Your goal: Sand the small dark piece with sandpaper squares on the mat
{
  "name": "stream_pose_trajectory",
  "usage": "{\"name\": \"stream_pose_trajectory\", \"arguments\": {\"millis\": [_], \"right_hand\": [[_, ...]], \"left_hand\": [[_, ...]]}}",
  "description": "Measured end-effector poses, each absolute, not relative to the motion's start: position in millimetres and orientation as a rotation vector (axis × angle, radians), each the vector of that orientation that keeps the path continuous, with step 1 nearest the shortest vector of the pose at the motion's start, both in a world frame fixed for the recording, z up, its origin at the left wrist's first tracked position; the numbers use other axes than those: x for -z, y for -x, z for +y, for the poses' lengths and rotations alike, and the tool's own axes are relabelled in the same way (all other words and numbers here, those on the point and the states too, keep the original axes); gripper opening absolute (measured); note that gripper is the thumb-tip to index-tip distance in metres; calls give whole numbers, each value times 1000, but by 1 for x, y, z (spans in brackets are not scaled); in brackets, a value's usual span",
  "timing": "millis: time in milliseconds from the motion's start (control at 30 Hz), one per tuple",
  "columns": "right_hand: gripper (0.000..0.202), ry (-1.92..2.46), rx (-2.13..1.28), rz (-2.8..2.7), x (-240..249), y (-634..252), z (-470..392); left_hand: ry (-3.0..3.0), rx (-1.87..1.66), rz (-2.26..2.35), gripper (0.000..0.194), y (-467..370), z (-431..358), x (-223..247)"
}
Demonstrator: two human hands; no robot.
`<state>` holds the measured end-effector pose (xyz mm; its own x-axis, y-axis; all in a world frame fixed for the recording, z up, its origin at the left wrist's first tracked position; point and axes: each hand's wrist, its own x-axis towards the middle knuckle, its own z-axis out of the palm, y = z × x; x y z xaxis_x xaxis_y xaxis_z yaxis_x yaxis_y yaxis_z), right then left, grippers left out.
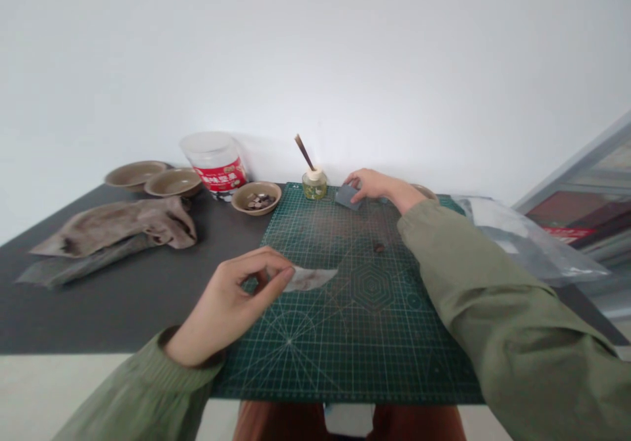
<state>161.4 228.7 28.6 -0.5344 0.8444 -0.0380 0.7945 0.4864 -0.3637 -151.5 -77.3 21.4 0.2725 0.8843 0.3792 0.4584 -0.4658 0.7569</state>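
Note:
My left hand (241, 296) pinches the left end of a thin whitish strip (313, 278), perhaps paper or cloth, low over the green cutting mat (305, 375). At the back of the mat, my right hand (369, 185) has its fingers closed on a small grey sheet (348, 196) that looks like sandpaper. A small dark brown piece (378, 248) lies on the mat between the hands. Just left of the grey sheet stands a glass jar (314, 186) with a pale lid and a brush-like stick (304, 152) rising from it.
A bowl (246, 208) of small brown pieces sits left of the mat, beside a red-labelled plastic tub (217, 165). Farther left are two bowls (135, 175) and a crumpled cloth (123, 227). Clear plastic bags (527, 240) lie at right. Behind my right wrist another bowl (426, 192) partly shows.

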Motion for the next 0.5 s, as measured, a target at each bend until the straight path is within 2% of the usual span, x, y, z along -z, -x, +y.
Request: {"name": "stream_pose_trajectory", "arguments": {"millis": [167,500], "right_hand": [[42,1352,-331,-2597,-34,-164,222],[41,1277,-309,-2559,-11,-169,207]], "left_hand": [[-2017,-1142,1218,19,150,-77,-22],[-1968,-1159,1174,22,142,-82,-24]]}}
